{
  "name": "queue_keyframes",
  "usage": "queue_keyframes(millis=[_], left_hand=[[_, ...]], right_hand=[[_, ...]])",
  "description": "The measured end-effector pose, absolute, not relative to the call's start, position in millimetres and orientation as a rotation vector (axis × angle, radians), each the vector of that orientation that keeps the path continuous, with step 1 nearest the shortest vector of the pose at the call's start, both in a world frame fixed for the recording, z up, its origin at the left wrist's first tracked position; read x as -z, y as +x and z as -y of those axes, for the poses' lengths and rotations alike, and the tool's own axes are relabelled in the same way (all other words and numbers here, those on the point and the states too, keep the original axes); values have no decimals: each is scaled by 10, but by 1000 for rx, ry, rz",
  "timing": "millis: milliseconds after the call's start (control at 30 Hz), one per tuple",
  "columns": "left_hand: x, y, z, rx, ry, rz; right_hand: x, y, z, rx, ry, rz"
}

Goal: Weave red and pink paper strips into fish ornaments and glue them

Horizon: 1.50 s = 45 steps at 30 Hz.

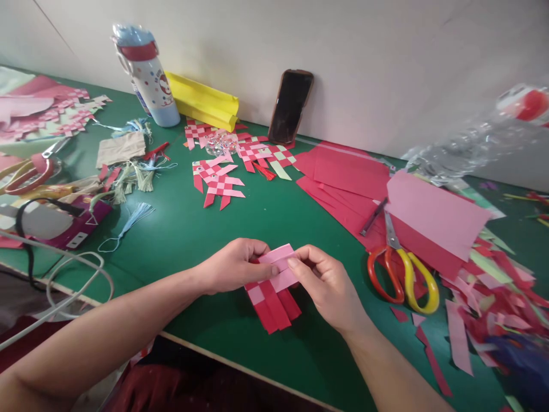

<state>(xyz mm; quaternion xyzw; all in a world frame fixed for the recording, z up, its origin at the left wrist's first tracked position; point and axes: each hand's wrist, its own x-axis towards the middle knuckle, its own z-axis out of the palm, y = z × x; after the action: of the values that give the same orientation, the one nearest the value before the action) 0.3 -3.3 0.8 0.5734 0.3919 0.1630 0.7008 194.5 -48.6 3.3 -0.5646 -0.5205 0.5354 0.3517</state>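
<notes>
A partly woven piece of pink and red paper strips (274, 309) is being held between the two hands, over the near part of the green table (330, 363), its red ends being left free below; whether they are being rested on the surface cannot be told. At its upper left the piece is being gripped by the left hand (234, 266), nearly closed, with the thumb being pressed on top and the fingers being curled behind. Its right edge is being pinched by the right hand (323, 283), thumb against forefinger, the other fingers being held loosely bent. The weave is seemingly being secured by finger pressure alone, so slipping is being risked if either pinch is being eased. Creasing or tearing is being invited if the pink strips are being pulled unevenly, and gaps are being risked if the red ends are being splayed. With scissors (392, 237) and paper scraps (493, 309) being left to the right, a snag is being risked if the right arm is being swung outward.
</notes>
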Motion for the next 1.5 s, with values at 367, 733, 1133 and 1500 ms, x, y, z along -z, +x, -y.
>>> queue_keyframes(millis=[367,733,1133,1500], left_hand=[[-15,8,54,-315,1502,-901],[-106,-34,13,-200,1498,-858],[-15,-58,-35,-765,843,-860],[4,16,5,-784,768,-834]], right_hand=[[-23,1938,477,-1204,-1489,1419],[6,1944,472,-1242,-1485,1256],[41,1968,471,-1554,-1264,1120],[-13,1866,542,-1555,-1399,1247]])
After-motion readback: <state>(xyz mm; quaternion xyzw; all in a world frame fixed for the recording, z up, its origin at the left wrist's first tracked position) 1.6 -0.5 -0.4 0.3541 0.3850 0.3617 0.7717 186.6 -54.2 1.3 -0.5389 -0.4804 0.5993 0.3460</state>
